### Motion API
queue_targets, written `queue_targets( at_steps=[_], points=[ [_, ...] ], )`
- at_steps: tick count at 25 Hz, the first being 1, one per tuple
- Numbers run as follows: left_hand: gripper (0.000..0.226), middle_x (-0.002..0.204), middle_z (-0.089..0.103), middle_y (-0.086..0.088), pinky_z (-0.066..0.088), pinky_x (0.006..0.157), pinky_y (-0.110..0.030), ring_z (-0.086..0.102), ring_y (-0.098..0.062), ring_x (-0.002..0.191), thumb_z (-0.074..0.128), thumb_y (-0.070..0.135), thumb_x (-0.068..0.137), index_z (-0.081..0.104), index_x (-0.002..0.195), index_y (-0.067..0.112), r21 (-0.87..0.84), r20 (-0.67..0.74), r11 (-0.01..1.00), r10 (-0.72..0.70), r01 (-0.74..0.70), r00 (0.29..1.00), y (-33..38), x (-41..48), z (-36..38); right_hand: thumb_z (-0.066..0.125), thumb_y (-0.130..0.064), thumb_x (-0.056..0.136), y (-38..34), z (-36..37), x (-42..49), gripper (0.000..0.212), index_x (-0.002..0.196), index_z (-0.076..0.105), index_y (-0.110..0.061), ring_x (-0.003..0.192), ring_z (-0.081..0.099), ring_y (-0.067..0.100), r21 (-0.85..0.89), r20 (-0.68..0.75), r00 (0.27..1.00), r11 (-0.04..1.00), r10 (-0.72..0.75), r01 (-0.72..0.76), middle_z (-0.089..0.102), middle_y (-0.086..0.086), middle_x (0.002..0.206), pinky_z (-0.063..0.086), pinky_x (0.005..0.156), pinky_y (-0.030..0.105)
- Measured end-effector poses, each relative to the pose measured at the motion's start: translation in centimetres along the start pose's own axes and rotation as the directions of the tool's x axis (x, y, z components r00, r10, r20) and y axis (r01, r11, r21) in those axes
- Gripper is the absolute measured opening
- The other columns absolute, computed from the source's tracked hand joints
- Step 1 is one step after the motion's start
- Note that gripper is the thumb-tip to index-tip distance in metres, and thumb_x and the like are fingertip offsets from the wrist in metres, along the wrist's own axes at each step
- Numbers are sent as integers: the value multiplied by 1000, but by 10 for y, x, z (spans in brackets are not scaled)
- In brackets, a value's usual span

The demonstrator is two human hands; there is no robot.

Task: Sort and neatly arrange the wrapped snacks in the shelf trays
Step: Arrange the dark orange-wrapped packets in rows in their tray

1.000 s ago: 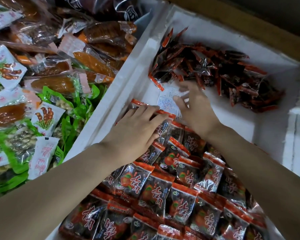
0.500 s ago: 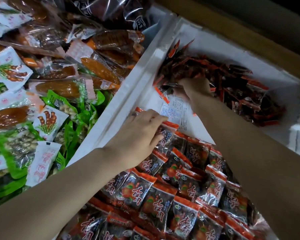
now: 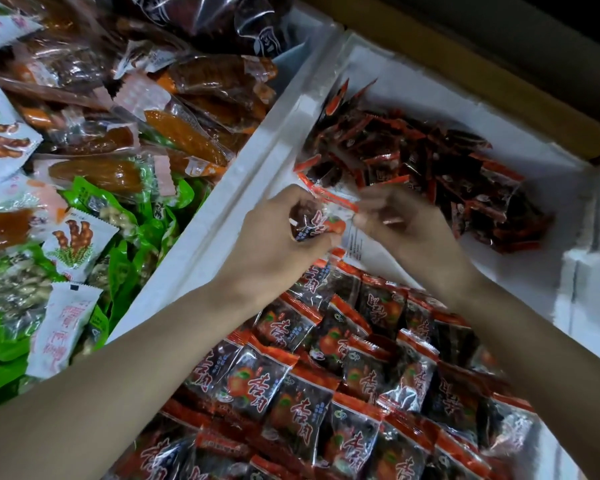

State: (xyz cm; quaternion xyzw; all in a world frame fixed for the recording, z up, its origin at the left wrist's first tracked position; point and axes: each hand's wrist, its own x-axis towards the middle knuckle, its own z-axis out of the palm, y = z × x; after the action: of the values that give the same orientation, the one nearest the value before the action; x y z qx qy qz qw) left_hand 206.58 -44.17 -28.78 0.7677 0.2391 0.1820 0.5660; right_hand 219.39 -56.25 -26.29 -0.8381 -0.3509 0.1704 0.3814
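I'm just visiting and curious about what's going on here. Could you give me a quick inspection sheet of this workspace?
Surface: white foam tray, paper label on its floor.
Job's things: neat rows near; loose pile far; held packet.
Clutter: mixed snacks in the neighbouring tray.
Grips: left hand holds the packet; right hand pinches its red edge.
Cables: nothing seen.
Surroundings: wooden shelf edge behind.
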Motion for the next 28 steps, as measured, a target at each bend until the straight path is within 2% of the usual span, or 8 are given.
queue_targets(
  at_steps=[3, 5, 8, 15, 18, 22, 26, 28],
  points=[
    [24, 86, 63, -1, 45, 66, -18, 59, -8, 77, 73, 25, 81, 56, 95, 16, -6, -25, 998, -60, 60, 998, -3, 2, 2, 68, -31, 83, 34, -8, 33, 57, 129, 42, -7, 119, 45, 22, -248, -272, 948, 940, 165, -235, 47, 8, 129, 38, 96, 28],
    [21, 84, 64, 2, 46, 66, -16, 61, -5, 77, 72, 23, 83, 55, 93, 15, -7, -27, 998, -69, 68, 997, -2, -1, 3, 70, -37, 80, 49, -7, 50, 75, 136, 31, -6, 128, 38, 29, -217, -273, 917, 910, 292, -354, 40, 12, 138, 34, 106, 39],
    [18, 74, 59, 11, 39, 59, -4, 56, 10, 69, 71, 20, 84, 54, 90, 18, 18, -21, 998, -60, 60, 998, 2, -7, 4, 69, -40, 80, 62, 1, 59, 83, 138, 25, -3, 125, 43, 34, -229, -274, 903, 889, 332, -396, 44, 16, 138, 38, 103, 42],
    [19, 82, 57, 23, 36, 65, 2, 52, 21, 76, 68, 25, 84, 53, 96, 27, 74, 44, 997, -21, 18, 999, -2, -19, 8, 67, -41, 82, 60, 2, 28, 57, 123, 47, -6, 103, 58, 29, -268, -272, 928, 906, 254, -327, 62, 10, 111, 45, 74, 28],
    [14, 79, 55, 26, 40, 70, 0, 54, 21, 76, 63, 31, 86, 53, 95, 26, 115, 44, 993, 26, -31, 999, -3, -24, 11, 58, -38, 89, 34, -5, -1, 45, 121, 51, -7, 89, 61, 19, -29, -262, 943, 976, 203, -218, 64, 5, 96, 41, 59, 8],
    [50, 83, 68, 5, 50, 73, -21, 64, -8, 79, 50, 55, 73, 61, 99, 14, 55, 86, 996, 60, -65, 994, 0, -31, 14, 55, -37, 90, 13, -15, -40, 36, 115, 58, -11, 92, 64, 12, 349, -180, 946, 917, 269, -194, 67, 8, 102, 56, 70, 22],
    [14, 82, 69, 17, 48, 73, -10, 64, 6, 80, 62, 32, 83, 61, 95, 25, -24, 77, 999, 32, -30, 997, 10, -31, 17, 69, -33, 81, 20, -28, -69, 23, 89, 65, -12, 72, 63, 8, 377, -236, 904, 892, 355, -252, 69, 6, 85, 52, 67, 21],
    [13, 79, 68, 21, 46, 71, -6, 63, 9, 77, 64, 18, 86, 58, 90, 30, -24, 67, 1000, 10, -8, 998, 16, -28, 22, 71, -30, 79, 28, -32, -75, 16, 80, 62, -17, 64, 60, 8, 332, -259, 896, 904, 361, -268, 67, 1, 75, 48, 58, 19]
  ],
)
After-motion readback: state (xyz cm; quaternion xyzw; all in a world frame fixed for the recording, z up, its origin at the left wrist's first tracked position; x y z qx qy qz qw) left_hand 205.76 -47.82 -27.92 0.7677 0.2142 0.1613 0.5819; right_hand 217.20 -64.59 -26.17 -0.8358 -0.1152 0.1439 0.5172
